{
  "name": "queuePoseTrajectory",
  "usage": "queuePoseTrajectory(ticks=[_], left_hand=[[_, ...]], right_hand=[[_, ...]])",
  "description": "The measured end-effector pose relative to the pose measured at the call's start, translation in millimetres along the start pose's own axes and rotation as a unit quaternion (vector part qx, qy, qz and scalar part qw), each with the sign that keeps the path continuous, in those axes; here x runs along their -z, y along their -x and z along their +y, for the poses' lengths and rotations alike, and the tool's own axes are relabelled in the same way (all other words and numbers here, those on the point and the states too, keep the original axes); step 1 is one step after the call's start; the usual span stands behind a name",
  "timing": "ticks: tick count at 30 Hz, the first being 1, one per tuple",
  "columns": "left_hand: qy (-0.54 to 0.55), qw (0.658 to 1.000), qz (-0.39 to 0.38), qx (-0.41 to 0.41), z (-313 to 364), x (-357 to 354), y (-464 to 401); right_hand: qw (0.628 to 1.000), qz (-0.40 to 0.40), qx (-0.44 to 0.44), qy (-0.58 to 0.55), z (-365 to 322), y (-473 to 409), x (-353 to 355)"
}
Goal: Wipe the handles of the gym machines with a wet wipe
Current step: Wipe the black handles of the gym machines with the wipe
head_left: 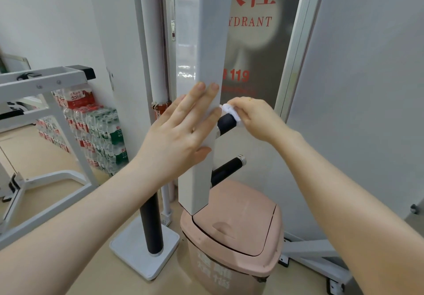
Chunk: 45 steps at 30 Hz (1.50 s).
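A white upright machine post (202, 53) runs down the middle of the view. Two short black handles stick out of its right side: an upper handle (226, 123) and a lower handle (229, 168) with a chrome end cap. My right hand (257, 120) is closed around the outer end of the upper handle with a white wet wipe (231, 111) bunched under its fingers. My left hand (181, 129) lies flat against the post's front face, fingers spread, level with the upper handle.
A pink lidded bin (231, 232) stands on the floor right below the handles. A black pole on a white base plate (144, 246) is left of it. Stacked water-bottle packs (96, 124) and a white machine frame (41, 83) fill the left. A hydrant cabinet door (254, 42) is behind.
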<state>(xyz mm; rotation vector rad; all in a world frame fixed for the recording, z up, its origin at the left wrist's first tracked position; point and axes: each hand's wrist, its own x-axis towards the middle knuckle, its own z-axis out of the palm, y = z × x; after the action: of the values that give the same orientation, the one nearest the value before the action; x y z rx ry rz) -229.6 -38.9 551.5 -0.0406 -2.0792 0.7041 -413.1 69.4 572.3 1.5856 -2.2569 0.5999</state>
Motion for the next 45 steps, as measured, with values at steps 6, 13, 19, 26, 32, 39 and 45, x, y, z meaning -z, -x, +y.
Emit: queuePoseTrajectory(ticks=[6,13,19,26,32,39,45], left_hand=[[0.013,1.000,0.014,0.005,5.5,-0.2,-1.3],[0.023,1.000,0.012,0.000,8.3,1.7,-1.0],[0.013,1.000,0.005,0.004,7.5,-1.1,2.0],[0.010,1.000,0.002,0.006,3.8,-5.1,4.1],[0.015,1.000,0.015,0.010,4.1,-4.9,3.1],[0.021,1.000,0.012,0.009,6.9,-2.3,2.4],[0.027,1.000,0.007,0.011,7.1,-1.4,2.1]], right_hand=[[0.987,-0.071,0.110,0.092,-25.0,-8.2,10.1],[0.988,0.074,0.082,0.106,3.6,-4.9,2.1],[0.993,-0.064,-0.065,0.080,-1.7,-25.2,4.4],[0.995,0.076,-0.016,-0.055,-3.2,-1.9,-9.7],[0.990,0.118,0.076,-0.019,-14.8,10.2,-23.2],[0.973,0.223,-0.061,0.016,6.2,6.3,-25.3],[0.895,0.350,-0.202,-0.189,22.6,19.7,-41.8]])
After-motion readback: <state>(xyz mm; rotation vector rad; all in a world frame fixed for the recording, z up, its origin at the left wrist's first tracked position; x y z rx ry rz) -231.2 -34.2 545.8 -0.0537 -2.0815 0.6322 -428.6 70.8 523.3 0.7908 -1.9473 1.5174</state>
